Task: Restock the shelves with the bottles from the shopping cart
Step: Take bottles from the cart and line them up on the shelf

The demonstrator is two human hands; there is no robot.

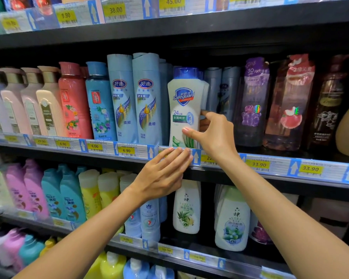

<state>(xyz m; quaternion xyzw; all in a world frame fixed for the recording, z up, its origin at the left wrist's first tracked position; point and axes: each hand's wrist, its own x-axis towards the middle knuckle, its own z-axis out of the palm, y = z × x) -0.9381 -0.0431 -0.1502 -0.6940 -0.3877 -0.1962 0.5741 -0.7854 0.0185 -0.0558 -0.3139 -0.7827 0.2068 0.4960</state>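
Bright, even store light; sharp centre, soft edges.
Shelf (189,29) undersides sit in deep shadow. Bottles (18,190) toward 8 and 9 o'clock blur; shelf lines bow from wide-angle distortion; price tags (258,164) glare slightly.

I see my right hand (214,133) pinching a white Safeguard bottle (184,109) upright at the front of the middle shelf (270,168), thumb on its label, fingers round its right edge. My left hand (163,174) lies flat, fingertips on the shelf's price strip just below. Two pale blue bottles (135,97) stand just left of it; a purple bottle (250,103) stands to the right.
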